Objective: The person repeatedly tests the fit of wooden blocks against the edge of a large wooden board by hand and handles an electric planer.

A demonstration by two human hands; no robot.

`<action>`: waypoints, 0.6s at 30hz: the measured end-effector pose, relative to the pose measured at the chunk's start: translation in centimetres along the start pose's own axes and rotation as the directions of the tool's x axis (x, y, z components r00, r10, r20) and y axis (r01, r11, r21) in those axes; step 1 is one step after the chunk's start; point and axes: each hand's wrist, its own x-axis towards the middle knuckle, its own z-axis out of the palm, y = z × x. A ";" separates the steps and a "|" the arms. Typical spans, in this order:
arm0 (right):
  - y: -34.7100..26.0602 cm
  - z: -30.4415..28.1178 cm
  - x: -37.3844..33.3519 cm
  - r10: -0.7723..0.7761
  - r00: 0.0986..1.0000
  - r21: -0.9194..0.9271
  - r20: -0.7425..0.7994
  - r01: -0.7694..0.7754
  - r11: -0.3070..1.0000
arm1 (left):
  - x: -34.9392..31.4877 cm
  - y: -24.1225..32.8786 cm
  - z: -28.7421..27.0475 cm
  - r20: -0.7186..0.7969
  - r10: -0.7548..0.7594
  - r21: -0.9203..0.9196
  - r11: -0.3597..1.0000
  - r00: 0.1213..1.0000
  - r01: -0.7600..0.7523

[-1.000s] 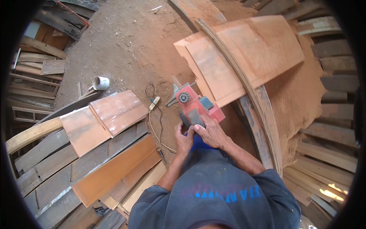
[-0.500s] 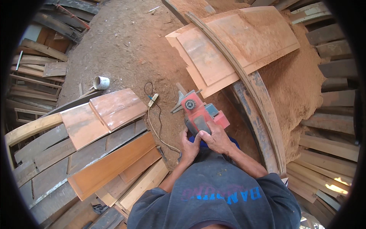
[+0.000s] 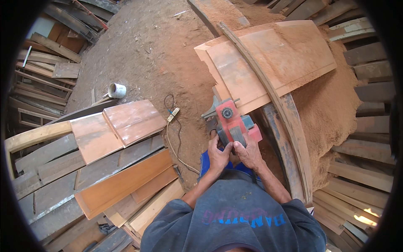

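A red electric hand planer (image 3: pixel 227 112) with a round black dial and a grey metal side guide is held in front of my body. My left hand (image 3: pixel 218 156) closes on the dark part at its near left side. Around its near end my right hand (image 3: pixel 249 153) is wrapped, with both thumbs close together on the body. Just beyond the planer lies a wide wooden panel (image 3: pixel 252 63) dusted with sawdust. The planer's far end overlaps the panel's near corner in view; I cannot tell whether they touch. The planer's underside is hidden.
A long curved wooden strip (image 3: pixel 268 86) crosses the panel, over a worn beam (image 3: pixel 279 130). To the left are another panel (image 3: pixel 132 122), stacked boards (image 3: pixel 124 180), a white bucket (image 3: pixel 117 90) and a power socket with cable (image 3: pixel 173 114). Sawdust (image 3: pixel 331 113) is heaped at the right.
Both hands have carried the planer a little to the right, nearer the panel's corner. The view has shifted slightly, and the grip looks much the same.
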 end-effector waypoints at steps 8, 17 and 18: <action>-0.9 0.5 4.2 -0.082 0.996 -0.034 -0.047 0.080 0.996 | 4.0 2.5 -0.8 0.033 -0.043 -0.171 0.984 0.999 0.048; -3.8 1.2 7.7 -0.135 0.990 -0.054 -0.050 0.132 0.990 | 8.2 1.8 -1.6 0.045 -0.001 -0.203 0.979 0.999 0.010; -3.8 1.3 8.3 -0.189 0.980 -0.071 -0.066 0.184 0.980 | 8.6 1.8 -1.6 0.045 -0.001 -0.204 0.979 0.999 0.011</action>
